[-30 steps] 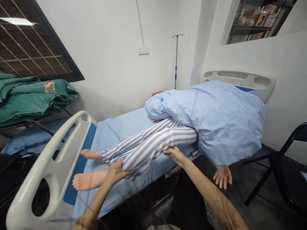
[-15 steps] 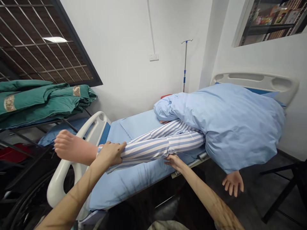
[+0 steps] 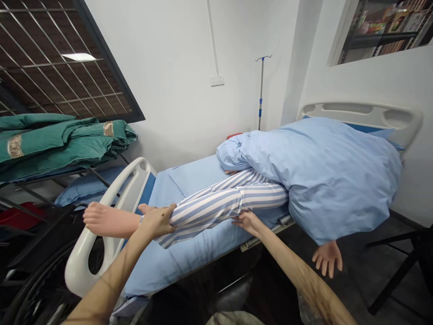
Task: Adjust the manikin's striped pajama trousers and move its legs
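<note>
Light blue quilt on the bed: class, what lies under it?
A manikin: its blue-and-white striped trousers emerge from the light blue quilt, and a pale hand hangs past the edge. Its torso and head are covered, unseen.

Under the left fingers (image 3: 158,221), the manikin's trousers (image 3: 216,210) show blue-and-white stripes; beyond the right fingers (image 3: 245,221) lies a plain pale-blue quilt (image 3: 331,180), and below both hands a plain blue bedsheet (image 3: 176,266).

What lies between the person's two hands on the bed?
The head view shows the manikin's striped trouser leg and blue bedsheet between the left hand and right hand.
</note>
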`<state>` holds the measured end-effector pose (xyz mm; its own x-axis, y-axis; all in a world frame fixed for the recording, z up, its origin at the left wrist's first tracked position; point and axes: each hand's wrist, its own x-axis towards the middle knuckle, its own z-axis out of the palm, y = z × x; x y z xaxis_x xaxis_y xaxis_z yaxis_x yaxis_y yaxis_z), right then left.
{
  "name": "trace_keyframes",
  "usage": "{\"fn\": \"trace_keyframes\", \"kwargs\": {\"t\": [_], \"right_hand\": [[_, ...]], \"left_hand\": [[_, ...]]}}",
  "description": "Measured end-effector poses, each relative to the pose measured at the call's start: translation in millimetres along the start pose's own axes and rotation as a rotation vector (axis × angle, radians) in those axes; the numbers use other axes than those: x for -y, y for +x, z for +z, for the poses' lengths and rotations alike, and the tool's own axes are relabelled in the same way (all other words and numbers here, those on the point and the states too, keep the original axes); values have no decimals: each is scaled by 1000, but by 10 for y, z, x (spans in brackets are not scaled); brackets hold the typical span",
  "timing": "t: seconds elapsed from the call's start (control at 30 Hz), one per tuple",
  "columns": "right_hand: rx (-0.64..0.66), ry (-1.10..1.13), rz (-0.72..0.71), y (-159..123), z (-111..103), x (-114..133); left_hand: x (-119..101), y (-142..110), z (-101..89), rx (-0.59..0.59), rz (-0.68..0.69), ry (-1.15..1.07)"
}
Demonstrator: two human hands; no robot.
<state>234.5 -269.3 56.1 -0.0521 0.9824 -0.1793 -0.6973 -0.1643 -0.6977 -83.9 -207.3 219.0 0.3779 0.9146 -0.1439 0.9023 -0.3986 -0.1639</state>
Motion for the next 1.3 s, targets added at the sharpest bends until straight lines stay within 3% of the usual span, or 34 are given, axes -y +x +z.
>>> {"fn": "trace_keyframes", "kwargs": {"t": [0.17,0.3,0.53,0.67,0.77,0.9,1.03,1.17,1.3], "right_hand": [[45,-47,-61,-77,121,443],[75,-90,-112,-29,187,661],[137,-130,-129,-4,170,844],[142,-186,-212,36,140,891],[104,-215,-228,110,138,870],[35,-240,-222,167,177,853],[-36,-226,-215,122,230,898],[-45,-188,-210,34,261,897],[-84,-191,-148,-29,269,713]], "left_hand": [[-121,246,399,-27,-11,-132],[-348,467,736,-87,-54,-324],[-1024,780,1425,-114,-68,-755],[-1344,961,1622,-165,-101,-913],[-1464,1076,1708,-188,-125,-981],[-1483,1135,1754,-200,-160,-969],[-1357,1052,1580,-166,-80,-848],[-1067,865,1282,-106,-82,-600],[-581,633,1040,-63,-55,-402]]}}
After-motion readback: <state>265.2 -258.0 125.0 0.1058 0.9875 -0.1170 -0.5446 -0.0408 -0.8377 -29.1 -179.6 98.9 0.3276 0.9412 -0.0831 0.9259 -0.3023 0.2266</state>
